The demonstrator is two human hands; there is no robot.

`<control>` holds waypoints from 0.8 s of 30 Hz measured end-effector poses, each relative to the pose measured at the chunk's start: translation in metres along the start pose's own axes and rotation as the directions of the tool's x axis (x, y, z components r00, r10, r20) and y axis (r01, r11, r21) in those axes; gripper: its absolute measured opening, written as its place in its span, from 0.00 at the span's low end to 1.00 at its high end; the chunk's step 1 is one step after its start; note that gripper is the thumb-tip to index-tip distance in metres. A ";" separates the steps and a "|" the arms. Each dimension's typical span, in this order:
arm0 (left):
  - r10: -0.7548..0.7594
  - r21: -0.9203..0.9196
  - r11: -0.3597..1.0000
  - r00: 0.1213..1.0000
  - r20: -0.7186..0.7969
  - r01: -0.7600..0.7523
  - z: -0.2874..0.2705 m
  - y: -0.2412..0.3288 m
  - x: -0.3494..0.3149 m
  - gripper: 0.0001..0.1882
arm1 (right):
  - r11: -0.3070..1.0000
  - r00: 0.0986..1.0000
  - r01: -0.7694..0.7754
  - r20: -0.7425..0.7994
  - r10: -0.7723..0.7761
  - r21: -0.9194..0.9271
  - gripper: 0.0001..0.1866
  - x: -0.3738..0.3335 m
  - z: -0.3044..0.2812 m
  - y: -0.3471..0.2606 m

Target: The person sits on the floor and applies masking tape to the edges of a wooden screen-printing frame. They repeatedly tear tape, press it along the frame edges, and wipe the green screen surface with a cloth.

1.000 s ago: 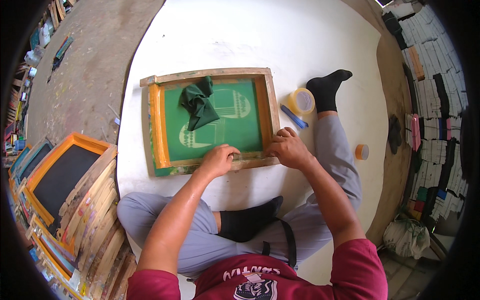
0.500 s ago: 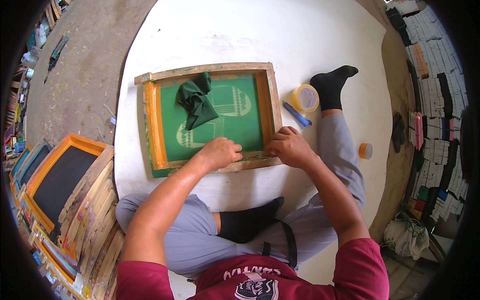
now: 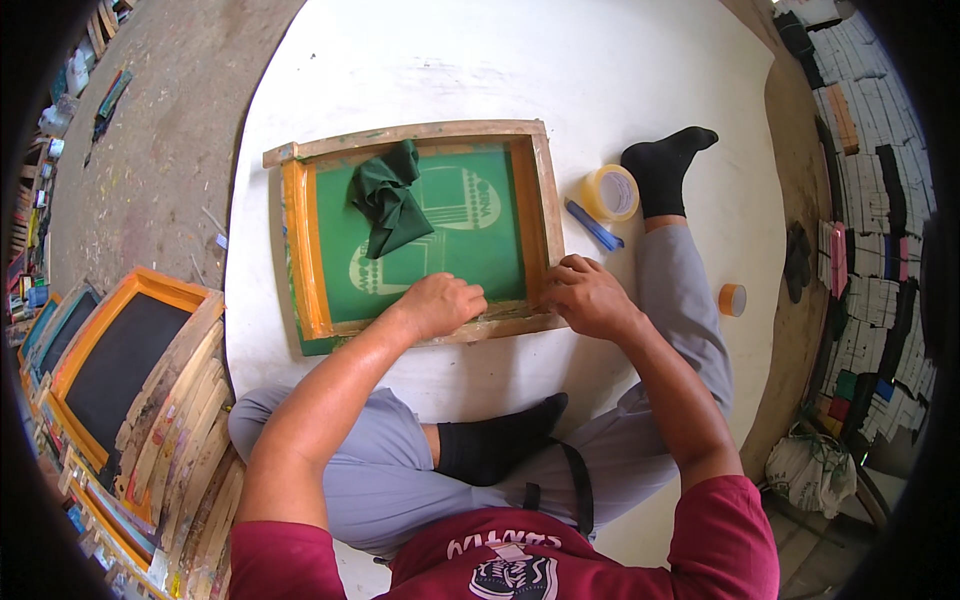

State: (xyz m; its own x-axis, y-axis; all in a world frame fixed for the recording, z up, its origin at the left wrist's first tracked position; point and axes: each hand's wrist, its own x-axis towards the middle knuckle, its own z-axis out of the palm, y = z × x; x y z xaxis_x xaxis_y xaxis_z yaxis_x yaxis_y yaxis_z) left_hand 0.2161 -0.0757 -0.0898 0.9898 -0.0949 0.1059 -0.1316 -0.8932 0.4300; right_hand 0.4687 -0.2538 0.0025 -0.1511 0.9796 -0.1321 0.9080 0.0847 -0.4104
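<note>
A wooden silkscreen frame with green mesh lies on the white surface in front of me; two pale sole-shaped designs show in the mesh. On the mesh sits a crumpled dark green cloth. My left hand is closed, its fingers curled down over the frame's near inner edge. At the near right corner my right hand is closed too, its fingertips pinched together against the wood. What either hand grips is hidden under the fingers. A glossy, clear strip seems to run along the near rail between them.
Right of the frame are a roll of clear tape and a blue cutter knife. A smaller orange tape roll stands farther right, past my leg. Several stacked screen frames lean at the left. Bundled white stacks line the right side.
My right hand has shifted slightly right along the frame's near right corner. The left hand stays nearly in place. The frame and cloth look slightly shifted in the picture.
</note>
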 end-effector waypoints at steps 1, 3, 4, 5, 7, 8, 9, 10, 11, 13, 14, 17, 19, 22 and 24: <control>-0.008 -0.011 1.000 1.000 -0.001 0.008 0.001 0.000 0.000 0.02 | 1.000 1.000 0.009 -0.001 -0.009 -0.013 0.12 0.000 0.000 -0.001; -0.030 -0.039 0.999 1.000 -0.010 0.029 0.003 0.000 0.000 0.03 | 0.999 1.000 0.027 -0.002 -0.027 -0.038 0.13 0.000 0.000 -0.004; -0.040 -0.054 0.998 0.999 -0.014 0.039 0.003 0.000 0.001 0.03 | 0.999 1.000 0.030 -0.008 -0.030 -0.028 0.12 0.000 0.001 -0.005; -0.049 -0.065 0.997 0.999 -0.007 0.048 0.003 0.000 0.001 0.02 | 0.999 0.999 0.033 -0.015 -0.033 -0.018 0.10 0.001 0.003 -0.005; -0.066 -0.086 0.994 0.998 0.009 0.066 0.001 0.000 0.002 0.01 | 1.000 0.999 0.026 -0.026 -0.026 -0.009 0.09 0.003 0.010 -0.008; -0.090 -0.138 0.986 0.996 0.006 0.090 0.000 0.000 0.003 0.01 | 1.000 0.999 0.016 -0.030 -0.016 -0.010 0.08 0.004 0.014 -0.011; -0.114 -0.189 0.975 0.993 0.006 0.113 -0.001 0.001 0.003 0.01 | 1.000 0.999 0.006 -0.036 -0.007 -0.011 0.08 0.006 0.018 -0.015; -0.138 -0.240 0.961 0.990 0.006 0.135 -0.003 0.001 0.004 0.02 | 1.000 0.999 -0.002 -0.032 0.002 -0.009 0.07 0.008 0.023 -0.019; -0.163 -0.239 0.957 0.986 0.027 0.165 -0.004 0.002 0.005 0.02 | 1.000 1.000 -0.011 -0.029 0.011 -0.008 0.07 0.011 0.027 -0.022; -0.216 -0.235 0.945 0.974 0.067 0.226 -0.006 0.004 0.005 0.04 | 0.999 0.999 -0.037 -0.039 0.037 0.011 0.06 0.016 0.035 -0.030; -0.235 -0.241 0.939 0.969 0.070 0.245 -0.006 0.005 0.006 0.04 | 0.998 0.998 -0.057 -0.035 0.058 0.030 0.06 0.018 0.036 -0.033; -0.269 -0.262 0.923 0.960 0.078 0.280 -0.007 0.006 0.006 0.04 | 0.993 0.995 -0.097 -0.025 0.099 0.073 0.06 0.021 0.039 -0.037; -0.254 -0.283 0.921 0.964 0.083 0.268 -0.009 0.005 0.007 0.05 | 0.991 0.994 -0.104 -0.025 0.106 0.079 0.06 0.020 0.039 -0.037; -0.224 -0.333 0.916 0.974 0.043 0.226 -0.012 0.004 0.004 0.09 | 0.991 0.992 -0.100 -0.068 0.106 0.088 0.08 0.016 0.037 -0.035; -0.168 -0.295 0.939 0.985 0.048 0.175 -0.017 0.003 0.003 0.12 | 0.992 0.994 -0.105 -0.035 0.107 0.067 0.09 0.015 0.033 -0.038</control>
State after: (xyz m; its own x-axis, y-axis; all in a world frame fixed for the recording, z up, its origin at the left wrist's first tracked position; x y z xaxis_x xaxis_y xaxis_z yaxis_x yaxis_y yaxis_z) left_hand 0.2176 -0.0716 -0.0727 0.9993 0.0359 -0.0110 0.0336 -0.7259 0.6870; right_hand 0.4190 -0.2484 -0.0141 -0.0389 0.9889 -0.1436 0.8906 -0.0309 -0.4538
